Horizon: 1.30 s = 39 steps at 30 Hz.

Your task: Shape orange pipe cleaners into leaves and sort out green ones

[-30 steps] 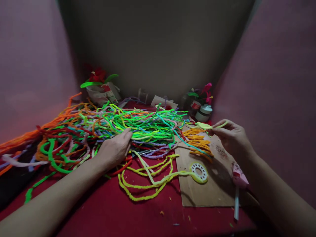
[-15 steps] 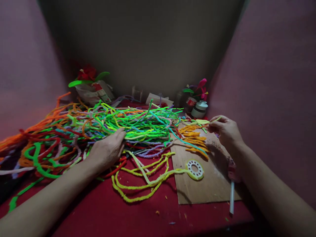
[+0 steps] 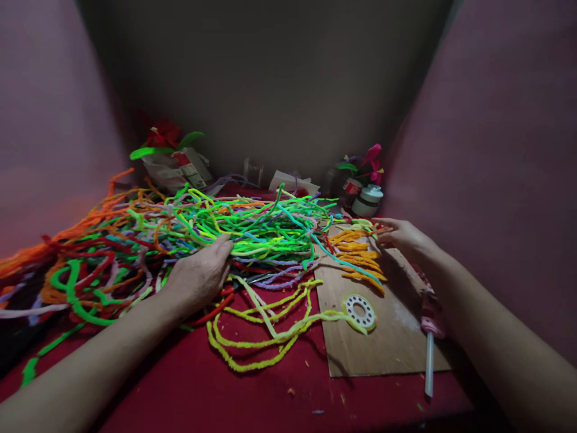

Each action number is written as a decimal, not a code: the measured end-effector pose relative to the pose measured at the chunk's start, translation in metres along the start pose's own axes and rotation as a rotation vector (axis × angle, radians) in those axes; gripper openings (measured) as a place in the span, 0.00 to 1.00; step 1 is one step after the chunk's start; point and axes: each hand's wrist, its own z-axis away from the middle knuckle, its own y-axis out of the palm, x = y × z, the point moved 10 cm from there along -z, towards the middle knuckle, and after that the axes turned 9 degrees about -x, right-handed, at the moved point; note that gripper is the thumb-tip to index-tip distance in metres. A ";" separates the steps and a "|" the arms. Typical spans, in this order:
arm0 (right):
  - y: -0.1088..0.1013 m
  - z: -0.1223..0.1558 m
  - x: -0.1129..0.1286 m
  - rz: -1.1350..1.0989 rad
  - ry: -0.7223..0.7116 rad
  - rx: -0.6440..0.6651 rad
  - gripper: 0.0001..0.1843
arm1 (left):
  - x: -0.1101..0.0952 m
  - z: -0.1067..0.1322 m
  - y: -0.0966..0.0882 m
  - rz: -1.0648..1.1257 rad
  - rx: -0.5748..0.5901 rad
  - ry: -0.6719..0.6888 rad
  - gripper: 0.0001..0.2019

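Note:
A big tangle of coloured pipe cleaners [image 3: 189, 231], mostly green, orange and red, covers the red table. My left hand [image 3: 198, 276] rests on its near edge with the fingers curled into the green strands. My right hand [image 3: 401, 237] reaches low over the far end of a brown cardboard sheet [image 3: 383, 343], fingers pinched on a pale yellow-green pipe-cleaner piece [image 3: 363, 225]. Short orange pipe-cleaner pieces [image 3: 360, 255] lie just left of that hand. A looped yellow pipe cleaner [image 3: 265, 328] runs to a white ring with holes [image 3: 359, 311].
A pink-handled tool with a white shaft [image 3: 429, 337] lies at the cardboard's right edge. A white jar [image 3: 367, 201], small pipe-cleaner flowers [image 3: 372, 159] and a bag with a red flower [image 3: 174, 162] stand at the back. Pink walls close in on both sides.
My right hand has dropped from a raised position down toward the cardboard by the orange pieces, still with the yellow-green piece. My left hand has stayed on the pile.

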 end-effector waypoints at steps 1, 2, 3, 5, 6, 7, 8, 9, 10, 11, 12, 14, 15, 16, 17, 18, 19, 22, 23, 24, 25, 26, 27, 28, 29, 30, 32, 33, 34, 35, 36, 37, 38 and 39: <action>-0.003 0.001 0.004 0.042 0.006 -0.002 0.18 | -0.001 0.000 -0.001 -0.001 -0.006 0.006 0.18; -0.007 0.003 0.009 0.104 0.000 -0.019 0.16 | -0.001 0.000 -0.002 -0.005 -0.011 0.013 0.18; -0.013 0.006 0.017 0.166 -0.014 -0.040 0.15 | -0.001 0.000 -0.002 -0.011 -0.016 0.019 0.18; -0.021 0.017 0.043 0.358 -0.114 -0.081 0.12 | -0.002 0.000 -0.003 -0.021 -0.021 0.027 0.18; -0.021 0.024 0.054 0.402 -0.146 -0.078 0.13 | -0.002 0.000 -0.003 -0.021 -0.022 0.030 0.18; -0.021 0.033 0.066 0.421 -0.172 -0.077 0.14 | -0.003 0.000 -0.003 -0.018 -0.023 0.031 0.18; -0.016 0.044 0.078 0.485 -0.229 -0.054 0.15 | -0.003 0.000 -0.003 -0.012 -0.023 0.032 0.17; -0.009 0.055 0.089 0.517 -0.272 -0.035 0.15 | -0.004 -0.001 -0.004 -0.005 -0.023 0.030 0.17; -0.001 0.067 0.096 0.521 -0.297 -0.004 0.15 | -0.004 0.000 -0.004 0.001 -0.024 0.027 0.17; 0.010 0.078 0.100 0.487 -0.301 0.054 0.16 | -0.005 0.000 -0.005 0.006 -0.023 0.024 0.17; 0.022 0.089 0.103 0.434 -0.300 0.109 0.17 | -0.005 0.000 -0.006 0.007 -0.022 0.021 0.17; 0.051 0.112 0.113 0.398 -0.390 0.220 0.16 | -0.006 0.000 -0.008 0.006 -0.022 0.024 0.16; 0.067 0.124 0.118 0.417 -0.460 0.281 0.15 | -0.007 0.001 -0.009 0.005 -0.025 0.025 0.16; 0.083 0.135 0.123 0.449 -0.538 0.330 0.14 | -0.007 0.001 -0.010 0.005 -0.028 0.025 0.16; 0.097 0.144 0.126 0.487 -0.606 0.366 0.13 | -0.007 0.001 -0.011 0.005 -0.032 0.024 0.16; 0.110 0.152 0.129 0.522 -0.658 0.396 0.12 | -0.007 0.001 -0.012 0.005 -0.037 0.023 0.15; 0.120 0.159 0.132 0.544 -0.704 0.412 0.11 | -0.007 0.002 -0.013 0.006 -0.042 0.022 0.15; 0.147 0.170 0.140 0.571 -0.787 0.455 0.11 | -0.008 0.003 -0.015 0.015 -0.061 0.028 0.16; 0.155 0.171 0.141 0.576 -0.803 0.475 0.11 | -0.009 0.003 -0.015 0.020 -0.065 0.035 0.16; 0.163 0.171 0.142 0.581 -0.814 0.500 0.11 | -0.010 0.004 -0.016 0.024 -0.067 0.043 0.16; 0.171 0.170 0.144 0.579 -0.822 0.525 0.12 | -0.011 0.004 -0.016 0.024 -0.067 0.049 0.16; 0.178 0.167 0.145 0.562 -0.822 0.544 0.12 | -0.012 0.004 -0.016 0.020 -0.066 0.057 0.16; 0.185 0.161 0.148 0.529 -0.813 0.549 0.12 | -0.013 0.004 -0.016 0.012 -0.063 0.064 0.16; 0.191 0.154 0.150 0.484 -0.790 0.545 0.12 | -0.013 0.004 -0.016 0.003 -0.061 0.071 0.16; 0.196 0.145 0.152 0.435 -0.755 0.531 0.12 | -0.014 0.004 -0.016 -0.007 -0.059 0.078 0.17; 0.202 0.134 0.152 0.396 -0.710 0.508 0.12 | -0.015 0.004 -0.017 -0.018 -0.053 0.081 0.17; 0.215 0.115 0.148 0.393 -0.633 0.481 0.12 | -0.016 0.003 -0.016 -0.034 -0.029 0.074 0.16; 0.221 0.107 0.145 0.427 -0.610 0.463 0.12 | -0.015 0.003 -0.016 -0.038 -0.015 0.067 0.16; 0.226 0.099 0.143 0.466 -0.598 0.445 0.12 | -0.015 0.003 -0.016 -0.038 -0.004 0.063 0.15; 0.230 0.093 0.140 0.502 -0.593 0.426 0.12 | -0.016 0.003 -0.016 -0.037 0.003 0.063 0.15; 0.233 0.088 0.138 0.528 -0.593 0.408 0.13 | -0.016 0.004 -0.016 -0.034 0.005 0.068 0.15; 0.235 0.083 0.135 0.542 -0.594 0.397 0.13 | -0.017 0.004 -0.016 -0.032 0.006 0.077 0.16; 0.236 0.080 0.133 0.545 -0.594 0.391 0.13 | -0.017 0.004 -0.016 -0.031 0.009 0.085 0.16; 0.237 0.078 0.130 0.542 -0.595 0.391 0.13 | -0.018 0.004 -0.015 -0.030 0.014 0.090 0.17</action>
